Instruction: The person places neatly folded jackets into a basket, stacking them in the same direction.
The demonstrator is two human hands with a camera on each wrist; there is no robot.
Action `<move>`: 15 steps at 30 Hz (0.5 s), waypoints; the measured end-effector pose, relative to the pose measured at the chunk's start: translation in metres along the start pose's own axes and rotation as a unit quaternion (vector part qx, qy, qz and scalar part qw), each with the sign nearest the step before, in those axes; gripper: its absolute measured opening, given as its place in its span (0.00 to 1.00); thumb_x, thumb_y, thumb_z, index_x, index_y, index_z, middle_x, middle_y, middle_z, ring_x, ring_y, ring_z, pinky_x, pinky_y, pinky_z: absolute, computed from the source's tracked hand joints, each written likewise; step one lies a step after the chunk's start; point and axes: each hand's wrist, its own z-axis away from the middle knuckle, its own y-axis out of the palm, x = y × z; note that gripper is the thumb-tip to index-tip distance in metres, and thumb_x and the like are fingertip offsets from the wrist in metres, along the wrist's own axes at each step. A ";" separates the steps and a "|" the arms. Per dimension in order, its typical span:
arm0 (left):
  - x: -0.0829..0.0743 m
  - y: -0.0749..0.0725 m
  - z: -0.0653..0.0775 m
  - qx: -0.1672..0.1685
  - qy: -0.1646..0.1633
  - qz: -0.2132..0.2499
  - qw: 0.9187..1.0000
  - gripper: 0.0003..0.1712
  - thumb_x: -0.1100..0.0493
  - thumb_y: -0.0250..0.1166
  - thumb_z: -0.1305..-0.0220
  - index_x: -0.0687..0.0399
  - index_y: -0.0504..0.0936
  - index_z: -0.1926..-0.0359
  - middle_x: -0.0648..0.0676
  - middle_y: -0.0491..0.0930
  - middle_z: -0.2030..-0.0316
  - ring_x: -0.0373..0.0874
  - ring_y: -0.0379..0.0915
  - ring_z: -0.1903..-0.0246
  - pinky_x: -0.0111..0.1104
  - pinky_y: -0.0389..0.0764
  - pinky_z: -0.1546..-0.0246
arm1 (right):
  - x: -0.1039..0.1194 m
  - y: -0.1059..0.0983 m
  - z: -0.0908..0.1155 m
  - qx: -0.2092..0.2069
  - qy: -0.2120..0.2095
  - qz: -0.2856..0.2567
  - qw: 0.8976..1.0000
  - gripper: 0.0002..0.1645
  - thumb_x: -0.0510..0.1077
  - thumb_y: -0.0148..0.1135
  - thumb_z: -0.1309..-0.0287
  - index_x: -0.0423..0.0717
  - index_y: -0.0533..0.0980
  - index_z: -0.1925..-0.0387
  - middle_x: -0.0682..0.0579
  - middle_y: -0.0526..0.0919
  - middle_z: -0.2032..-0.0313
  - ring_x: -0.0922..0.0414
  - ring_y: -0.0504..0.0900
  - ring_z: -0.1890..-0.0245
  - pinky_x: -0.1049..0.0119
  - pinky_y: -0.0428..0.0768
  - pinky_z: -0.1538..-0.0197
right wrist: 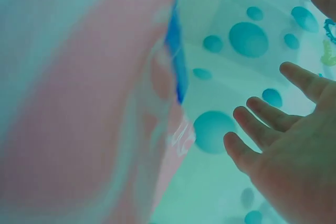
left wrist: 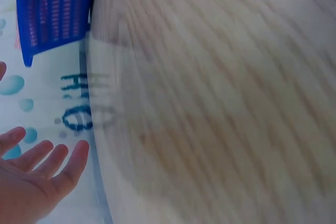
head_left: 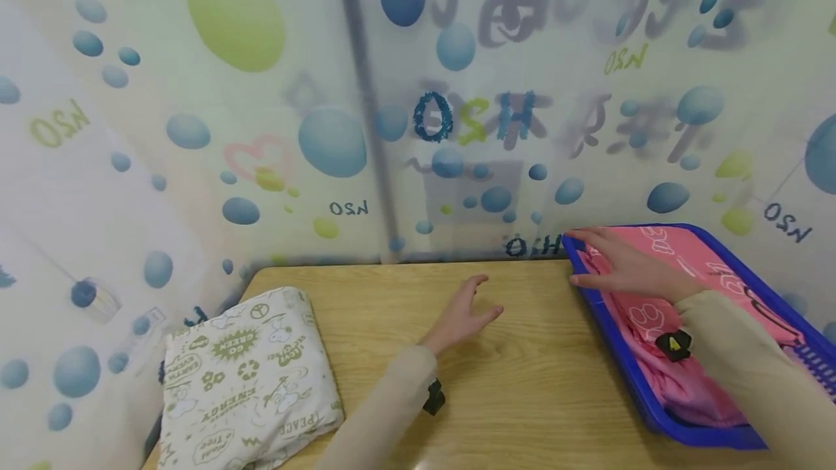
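A blue plastic basket [head_left: 610,336] sits on the right of the wooden table, holding a folded pink cloth [head_left: 660,368] with white lettering. Over the basket's far left part is my right hand [head_left: 633,267], fingers spread; whether it touches the cloth I cannot tell. In the right wrist view its fingers [right wrist: 260,127] are extended beside the pink cloth [right wrist: 79,108]. My left hand [head_left: 460,314] hovers above the middle of the table with thumb and fingers apart, holding nothing. The left wrist view has that hand [left wrist: 37,182] below the basket's corner [left wrist: 58,19].
On the table's left side lies a folded white cloth [head_left: 251,383] with green print. Behind the wood-grain table [head_left: 522,368] hangs a pale curtain [head_left: 294,56] with blue and green dots and lettering, close along its far edge.
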 end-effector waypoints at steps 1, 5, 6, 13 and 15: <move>0.002 -0.003 0.002 -0.003 -0.003 -0.002 1.000 0.37 0.50 0.61 0.32 0.61 0.59 0.29 0.62 0.62 0.33 0.58 0.61 0.37 0.47 0.67 0.40 | 0.003 0.001 -0.002 0.002 -0.004 -0.004 1.000 0.46 0.56 0.64 0.40 0.38 0.57 0.30 0.33 0.56 0.32 0.33 0.52 0.33 0.32 0.56 0.39; 0.008 -0.019 0.008 -0.013 -0.011 -0.004 1.000 0.37 0.50 0.61 0.32 0.61 0.59 0.30 0.63 0.62 0.34 0.60 0.62 0.38 0.48 0.68 0.41 | 0.009 0.008 -0.009 0.007 -0.017 -0.016 1.000 0.45 0.56 0.63 0.39 0.38 0.57 0.29 0.34 0.58 0.32 0.34 0.52 0.32 0.33 0.56 0.39; 0.010 -0.023 0.010 -0.015 -0.013 -0.002 1.000 0.37 0.51 0.61 0.32 0.62 0.59 0.30 0.64 0.62 0.34 0.60 0.62 0.38 0.49 0.68 0.41 | 0.011 0.010 -0.011 0.007 -0.019 -0.018 1.000 0.45 0.56 0.63 0.39 0.38 0.57 0.29 0.34 0.58 0.32 0.34 0.53 0.33 0.34 0.57 0.39; 0.018 -0.052 0.019 -0.024 -0.019 -0.012 0.999 0.37 0.51 0.61 0.32 0.61 0.58 0.29 0.67 0.61 0.34 0.63 0.60 0.37 0.50 0.67 0.41 | 0.015 0.026 -0.027 0.023 -0.015 -0.025 0.999 0.47 0.60 0.60 0.38 0.40 0.55 0.28 0.35 0.60 0.32 0.36 0.57 0.33 0.37 0.59 0.38; 0.019 -0.060 0.023 -0.026 -0.012 -0.012 1.000 0.36 0.52 0.61 0.32 0.63 0.59 0.30 0.67 0.61 0.35 0.63 0.60 0.38 0.51 0.67 0.41 | 0.019 0.030 -0.032 0.028 -0.021 -0.038 0.999 0.46 0.58 0.60 0.37 0.40 0.55 0.28 0.35 0.59 0.32 0.36 0.57 0.33 0.37 0.59 0.37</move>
